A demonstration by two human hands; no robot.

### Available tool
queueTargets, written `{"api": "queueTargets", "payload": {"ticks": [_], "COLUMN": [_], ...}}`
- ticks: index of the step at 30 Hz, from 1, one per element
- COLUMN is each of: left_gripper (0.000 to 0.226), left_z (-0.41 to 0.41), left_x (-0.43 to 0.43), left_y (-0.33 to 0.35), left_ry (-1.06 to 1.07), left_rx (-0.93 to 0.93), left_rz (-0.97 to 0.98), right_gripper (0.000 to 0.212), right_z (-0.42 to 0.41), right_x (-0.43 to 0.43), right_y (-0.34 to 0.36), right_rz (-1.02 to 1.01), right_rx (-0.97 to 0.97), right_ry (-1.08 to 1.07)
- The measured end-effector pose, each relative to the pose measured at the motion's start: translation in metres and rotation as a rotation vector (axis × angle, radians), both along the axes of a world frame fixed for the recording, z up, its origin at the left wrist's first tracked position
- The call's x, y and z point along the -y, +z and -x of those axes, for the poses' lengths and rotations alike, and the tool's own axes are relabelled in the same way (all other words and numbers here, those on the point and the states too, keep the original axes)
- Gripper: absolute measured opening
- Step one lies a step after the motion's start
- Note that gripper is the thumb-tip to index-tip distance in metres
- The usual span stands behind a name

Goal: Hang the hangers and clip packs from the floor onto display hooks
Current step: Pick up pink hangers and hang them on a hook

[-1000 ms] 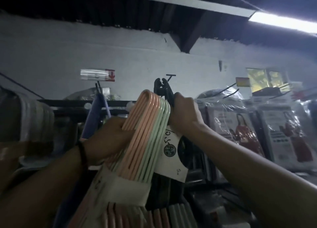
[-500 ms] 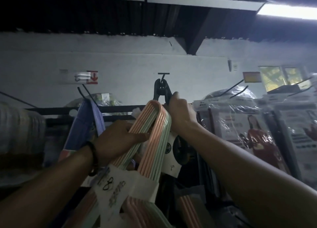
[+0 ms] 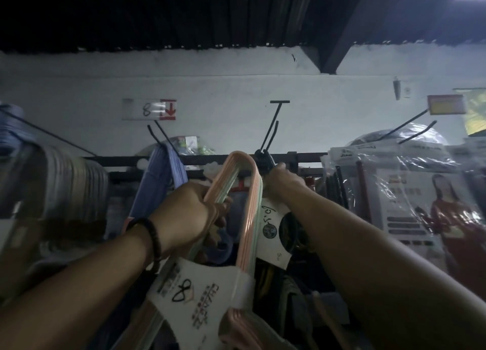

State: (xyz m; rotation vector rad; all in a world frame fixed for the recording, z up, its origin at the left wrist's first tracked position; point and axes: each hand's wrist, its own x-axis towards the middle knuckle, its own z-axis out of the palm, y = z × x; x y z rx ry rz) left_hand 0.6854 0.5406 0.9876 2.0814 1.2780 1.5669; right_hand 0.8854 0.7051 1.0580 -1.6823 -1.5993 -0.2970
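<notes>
Two hanger packs held up at one display hook, neither plainly hung yet.

The left hand (image 3: 189, 213) grips the pink-and-green hanger pack (image 3: 251, 205) below its curved top, which sits just beside the black display hook (image 3: 273, 123), not on it. The right hand (image 3: 285, 182) is clenched round the top of a black hanger pack (image 3: 272, 228) at the hook's base; in this dim light it may or may not be seated. Blue hangers (image 3: 163, 176) already hang nearby. The floor is out of view, so the remainder is unknown.
</notes>
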Motion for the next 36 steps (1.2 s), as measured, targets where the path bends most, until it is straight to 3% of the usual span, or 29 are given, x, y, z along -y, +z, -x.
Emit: {"api": "queueTargets", "payload": {"ticks": [4, 6, 12, 15, 17, 21, 24, 26, 31, 36], "left_gripper": [0.012, 0.013, 0.020, 0.021, 0.026, 0.034, 0.031, 0.035, 0.030, 0.040], "left_z": [0.018, 0.026, 0.060, 0.090, 0.116, 0.183, 0.245, 0.286, 0.380, 0.468], "left_x": [-0.003, 0.000, 0.022, 0.040, 0.055, 0.092, 0.114, 0.127, 0.156, 0.169], "left_y": [-0.007, -0.014, -0.025, -0.029, -0.035, -0.049, -0.061, -0.067, -0.079, -0.091], "left_ry": [0.089, 0.074, 0.092, 0.088, 0.128, 0.204, 0.231, 0.271, 0.380, 0.479], "left_rx": [0.035, 0.097, 0.178, 0.199, 0.187, 0.137, 0.151, 0.165, 0.156, 0.150], "left_rz": [-0.011, 0.000, -0.063, -0.034, -0.061, -0.120, -0.144, -0.124, -0.090, -0.067], "right_gripper": [0.084, 0.085, 0.011, 0.020, 0.017, 0.047, 0.081, 0.073, 0.026, 0.022], "right_z": [-0.005, -0.005, 0.028, 0.065, 0.096, 0.184, 0.256, 0.304, 0.417, 0.518], "right_x": [-0.013, 0.008, 0.120, 0.169, 0.197, 0.256, 0.273, 0.278, 0.295, 0.295], "right_y": [0.005, 0.004, 0.003, 0.001, -0.006, -0.042, -0.069, -0.081, -0.099, -0.111], "right_rz": [0.138, 0.199, -0.149, -0.268, -0.352, -0.255, -0.163, -0.119, 0.084, 0.166], "right_rx": [0.106, 0.197, 0.422, 0.418, 0.530, 0.521, 0.363, 0.352, 0.306, 0.319], "right_ry": [-0.009, -0.066, -0.094, 0.072, 0.140, 0.391, 0.545, 0.598, 0.723, 0.735]}}
